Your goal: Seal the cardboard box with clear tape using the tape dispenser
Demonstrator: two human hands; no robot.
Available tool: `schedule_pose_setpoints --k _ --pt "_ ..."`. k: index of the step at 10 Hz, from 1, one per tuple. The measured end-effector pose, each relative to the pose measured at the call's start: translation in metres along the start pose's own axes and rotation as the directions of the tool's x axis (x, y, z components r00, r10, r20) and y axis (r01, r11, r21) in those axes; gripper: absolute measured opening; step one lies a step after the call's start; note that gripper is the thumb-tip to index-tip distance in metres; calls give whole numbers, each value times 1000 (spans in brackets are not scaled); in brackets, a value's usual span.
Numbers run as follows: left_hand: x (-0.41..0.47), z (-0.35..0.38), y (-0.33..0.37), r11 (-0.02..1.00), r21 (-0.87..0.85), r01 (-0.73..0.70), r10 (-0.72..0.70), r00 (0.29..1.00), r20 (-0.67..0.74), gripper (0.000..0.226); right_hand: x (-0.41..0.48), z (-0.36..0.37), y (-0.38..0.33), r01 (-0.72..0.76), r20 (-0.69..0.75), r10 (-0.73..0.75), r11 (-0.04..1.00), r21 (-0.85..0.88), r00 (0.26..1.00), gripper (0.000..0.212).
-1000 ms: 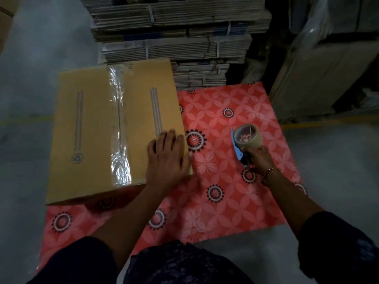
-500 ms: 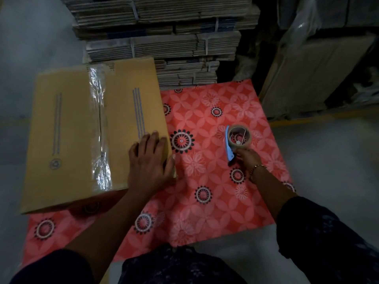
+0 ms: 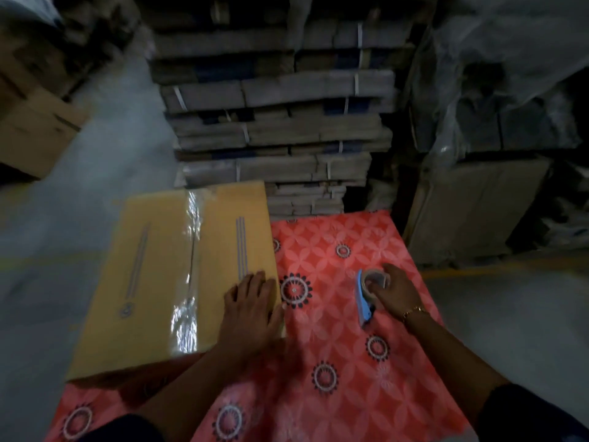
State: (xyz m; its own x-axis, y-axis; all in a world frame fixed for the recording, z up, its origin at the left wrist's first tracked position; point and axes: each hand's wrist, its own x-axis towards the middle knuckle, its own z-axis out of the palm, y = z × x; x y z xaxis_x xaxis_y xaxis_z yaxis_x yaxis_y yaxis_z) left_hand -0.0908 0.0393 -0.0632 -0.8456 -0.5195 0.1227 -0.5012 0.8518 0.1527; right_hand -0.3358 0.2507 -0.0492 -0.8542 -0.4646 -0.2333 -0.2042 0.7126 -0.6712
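A closed brown cardboard box (image 3: 153, 275) lies on the left part of a red patterned mat (image 3: 331, 371). A strip of clear tape (image 3: 188, 275) runs along its centre seam, shiny and wrinkled. My left hand (image 3: 251, 311) rests flat on the box's near right corner, fingers spread. To the right, the blue tape dispenser (image 3: 366, 295) with its roll of clear tape sits low on the mat. My right hand (image 3: 398, 291) is closed over the roll from the right side.
Tall stacks of strapped flat cardboard (image 3: 277, 116) stand right behind the mat. Plastic-wrapped goods (image 3: 497, 90) and a leaning board (image 3: 471, 212) are at the right. Another carton (image 3: 35, 126) sits far left. Grey concrete floor (image 3: 516, 330) surrounds the mat.
My right hand has lowered the dispenser to the mat and shifted from its handle onto the roll. The camera has tilted up. My left hand stays on the box corner.
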Motion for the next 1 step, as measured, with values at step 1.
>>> schedule_pose_setpoints --k 1 --pt "18 -23 -11 999 -15 -49 49 999 -10 63 8 -21 -29 168 -44 -170 984 -56 984 75"
